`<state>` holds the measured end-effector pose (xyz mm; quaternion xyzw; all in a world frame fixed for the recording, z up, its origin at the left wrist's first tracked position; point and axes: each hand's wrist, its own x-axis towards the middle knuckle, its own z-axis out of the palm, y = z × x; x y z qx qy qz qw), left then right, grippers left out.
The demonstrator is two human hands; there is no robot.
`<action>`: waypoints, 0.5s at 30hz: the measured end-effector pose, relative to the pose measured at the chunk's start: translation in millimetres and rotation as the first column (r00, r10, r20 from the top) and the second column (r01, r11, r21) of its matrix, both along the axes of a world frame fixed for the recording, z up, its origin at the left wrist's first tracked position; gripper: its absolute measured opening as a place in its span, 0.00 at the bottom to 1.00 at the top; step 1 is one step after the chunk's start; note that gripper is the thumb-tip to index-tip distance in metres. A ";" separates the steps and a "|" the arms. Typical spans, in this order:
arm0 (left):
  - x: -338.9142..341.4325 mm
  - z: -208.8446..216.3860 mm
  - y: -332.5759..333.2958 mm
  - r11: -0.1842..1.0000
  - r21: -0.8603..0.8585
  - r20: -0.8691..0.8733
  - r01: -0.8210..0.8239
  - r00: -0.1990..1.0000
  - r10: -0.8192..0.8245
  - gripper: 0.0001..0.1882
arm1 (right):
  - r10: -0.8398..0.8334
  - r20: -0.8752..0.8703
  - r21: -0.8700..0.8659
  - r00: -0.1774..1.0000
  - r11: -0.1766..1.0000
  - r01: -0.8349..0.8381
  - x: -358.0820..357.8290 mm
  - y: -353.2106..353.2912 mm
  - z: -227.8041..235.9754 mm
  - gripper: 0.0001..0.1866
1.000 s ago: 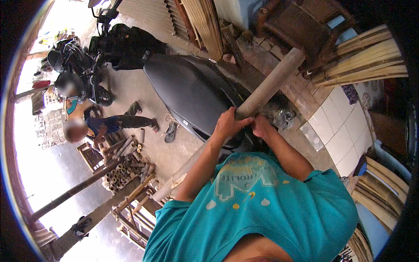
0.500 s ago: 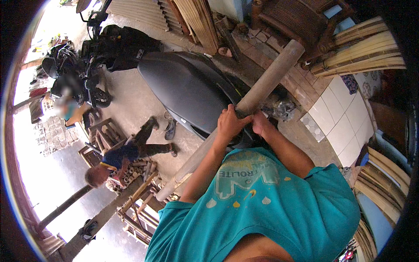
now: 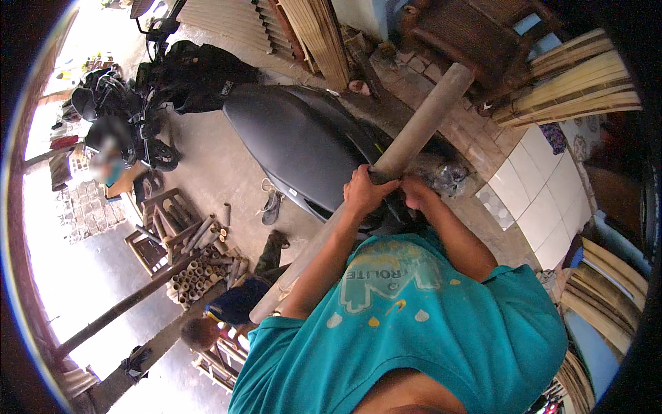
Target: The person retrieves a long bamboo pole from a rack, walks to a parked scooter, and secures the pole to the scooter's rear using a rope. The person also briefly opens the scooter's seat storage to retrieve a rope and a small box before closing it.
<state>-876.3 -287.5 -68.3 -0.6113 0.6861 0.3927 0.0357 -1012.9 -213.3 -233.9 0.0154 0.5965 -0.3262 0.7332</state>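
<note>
A long grey-brown bamboo pole point(image 3: 432, 117) slants across in front of my chest, from the far right down to beside my left arm. My left hand point(image 3: 366, 192) is wrapped round its middle. Just right of it, my right hand point(image 3: 416, 193) is closed, close against the pole's underside. Its fingers are partly hidden, and what they hold cannot be made out. Beyond my hands stands a parked motorcycle with a long black seat point(image 3: 296, 134); the pole passes over its near end.
Cut bamboo pieces point(image 3: 196, 279) are piled at left, where a person in dark blue point(image 3: 233, 302) bends down. A sandal point(image 3: 272, 207) lies on the concrete. Clear plastic point(image 3: 450, 178), bamboo slats point(image 3: 572, 83) and a wooden chair point(image 3: 469, 31) are to the right.
The person in dark blue has moved nearer and to the right, partly behind the pole, uncovering the bamboo pile. My right hand has shifted slightly; my left hand still grips the pole.
</note>
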 end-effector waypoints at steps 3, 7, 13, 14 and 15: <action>5.3 -6.0 1.2 0.999 -0.027 0.003 0.024 1.000 -0.024 0.48 | -0.265 0.315 -0.006 0.911 0.960 0.281 9.3 -6.3 70.8 0.24; -1.4 -6.6 -1.3 0.990 -0.050 0.048 0.133 0.990 -0.131 0.47 | -0.317 0.262 -0.169 0.912 0.915 0.367 18.6 4.1 58.7 0.23; 4.7 -11.8 -4.6 0.991 -0.054 -0.010 0.126 0.992 -0.126 0.46 | -0.127 0.127 -0.188 0.984 0.971 0.150 13.1 5.3 49.1 0.23; 3.9 -11.6 -2.3 0.989 -0.072 -0.030 0.126 0.991 -0.128 0.46 | -0.011 0.043 -0.251 0.999 0.968 0.021 4.5 14.9 1.7 0.23; 0.6 -5.3 -1.7 0.986 -0.095 -0.031 0.136 0.990 -0.140 0.45 | 0.099 -0.046 -0.300 0.994 0.948 -0.109 -4.0 19.4 -28.1 0.23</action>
